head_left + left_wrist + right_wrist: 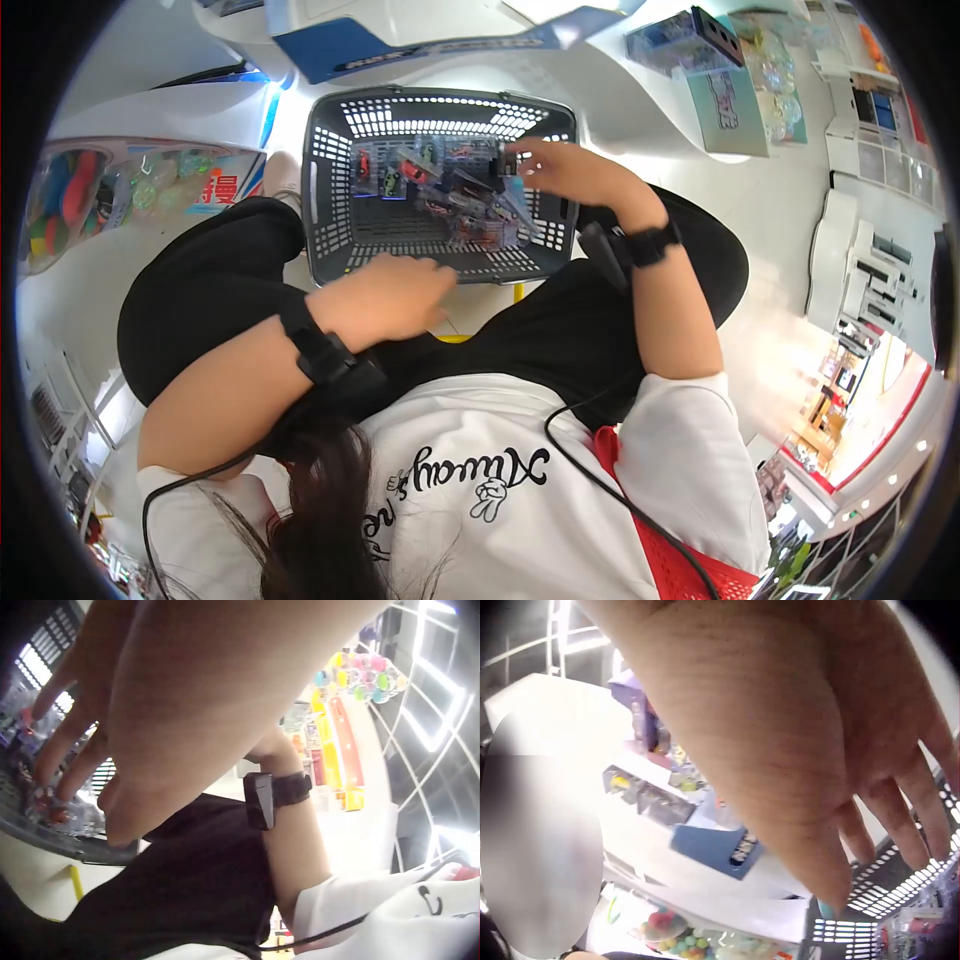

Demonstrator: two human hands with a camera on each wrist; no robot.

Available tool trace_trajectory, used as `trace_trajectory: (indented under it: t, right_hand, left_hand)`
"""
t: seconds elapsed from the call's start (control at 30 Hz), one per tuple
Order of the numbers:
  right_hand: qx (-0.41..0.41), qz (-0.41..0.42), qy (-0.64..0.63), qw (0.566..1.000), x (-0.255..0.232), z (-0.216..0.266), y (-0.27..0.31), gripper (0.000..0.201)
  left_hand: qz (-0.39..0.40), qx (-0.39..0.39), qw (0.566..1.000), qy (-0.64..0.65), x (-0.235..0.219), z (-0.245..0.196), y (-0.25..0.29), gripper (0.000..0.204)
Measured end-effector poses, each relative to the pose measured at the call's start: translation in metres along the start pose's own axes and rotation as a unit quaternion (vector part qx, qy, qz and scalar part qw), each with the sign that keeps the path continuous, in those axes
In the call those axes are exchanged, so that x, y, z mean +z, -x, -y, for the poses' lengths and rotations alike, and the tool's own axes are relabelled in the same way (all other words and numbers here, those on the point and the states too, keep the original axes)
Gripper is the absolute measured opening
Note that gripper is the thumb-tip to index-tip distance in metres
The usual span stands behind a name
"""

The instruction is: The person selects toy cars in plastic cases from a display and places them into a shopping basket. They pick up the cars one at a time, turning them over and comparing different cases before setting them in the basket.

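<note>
A dark grey plastic basket (330, 235) stands between the person's bent legs. In it lie several small toy cars in clear packs, among them a red car (364, 165) and a green car (389, 184) at the left, with a heap of clear packs (475, 215) toward the right. The right hand (565, 172) reaches over the basket's right side, fingers pointing in over the packs; in the right wrist view its fingers (896, 817) hang apart with nothing between them. Near the front rim hovers the left hand (390, 292), its fingers loosely spread and holding nothing.
A blue-edged white display (420, 55) stands behind the basket. Bags of colourful balls (110, 200) are at the left, and boxed goods (685, 42) sit at the upper right. Thin black cables (640, 490) run from the wrist cameras across the white shirt.
</note>
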State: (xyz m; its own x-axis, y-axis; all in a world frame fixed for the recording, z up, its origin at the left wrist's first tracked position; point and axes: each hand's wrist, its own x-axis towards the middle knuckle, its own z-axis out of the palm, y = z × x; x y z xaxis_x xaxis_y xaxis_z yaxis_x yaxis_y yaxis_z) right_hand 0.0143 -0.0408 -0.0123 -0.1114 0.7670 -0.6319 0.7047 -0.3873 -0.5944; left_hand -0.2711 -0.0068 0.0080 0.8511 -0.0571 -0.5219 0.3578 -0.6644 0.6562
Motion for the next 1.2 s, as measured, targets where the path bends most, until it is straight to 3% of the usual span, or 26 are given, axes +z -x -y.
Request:
trace_trajectory:
  t: [0.1,0.17,0.33,0.43,0.53,0.57,0.67,0.7,0.8,0.83,0.93,1.03,1.2]
  right_hand:
    - [0.043,-0.051,0.062,0.996,0.014,-0.056,-0.035,0.051]
    - [0.05,-0.043,0.092,0.994,0.035,-0.083,-0.051,0.053]
    - [0.097,-0.007,0.104,0.99,0.114,-0.162,-0.091,0.055]
    - [0.176,-0.052,0.117,0.976,0.147,-0.172,-0.082,0.06]
    - [0.21,-0.028,0.1,0.972,0.161,-0.192,-0.081,0.063]
    - [0.217,-0.023,0.109,0.97,0.157,-0.181,-0.073,0.061]
    - [0.232,-0.023,0.136,0.963,0.156,-0.159,-0.067,0.051]
    - [0.239,-0.033,0.145,0.96,0.163,-0.159,-0.073,0.046]
    - [0.232,-0.116,0.153,0.954,0.197,-0.165,-0.094,0.034]
    - [0.226,-0.152,0.153,0.95,0.209,-0.166,-0.099,0.03]
    - [0.274,-0.129,0.235,0.924,0.238,-0.142,-0.112,0.053]
    - [0.218,-0.107,0.18,0.953,0.237,-0.132,-0.114,0.066]
    - [0.169,-0.03,0.055,0.984,0.221,-0.12,-0.11,0.089]
  left_hand:
    - [0.06,-0.059,0.992,0.097,0.018,0.044,-0.023,0.043]
    - [0.089,-0.099,0.975,0.177,0.027,0.073,-0.041,0.044]
    - [-0.001,-0.139,0.966,0.219,0.061,0.141,-0.102,0.039]
    - [-0.056,-0.159,0.928,0.331,0.074,0.157,-0.134,0.045]
    - [-0.117,-0.132,0.939,0.296,0.113,0.176,-0.167,0.053]
    - [-0.138,-0.121,0.932,0.312,0.121,0.171,-0.175,0.064]
    - [-0.206,-0.033,0.921,0.328,0.138,0.154,-0.191,0.07]
    - [-0.138,-0.036,0.953,0.267,0.144,0.157,-0.198,0.083]
    - [-0.154,-0.079,0.968,0.184,0.169,0.153,-0.215,0.087]
    - [-0.141,-0.051,0.966,0.209,0.169,0.152,-0.217,0.09]
    - [-0.203,-0.085,0.956,0.195,0.189,0.163,-0.232,0.086]
    - [-0.146,-0.171,0.953,0.203,0.155,0.162,-0.214,0.079]
    - [-0.078,-0.211,0.967,0.116,0.149,0.192,-0.205,0.062]
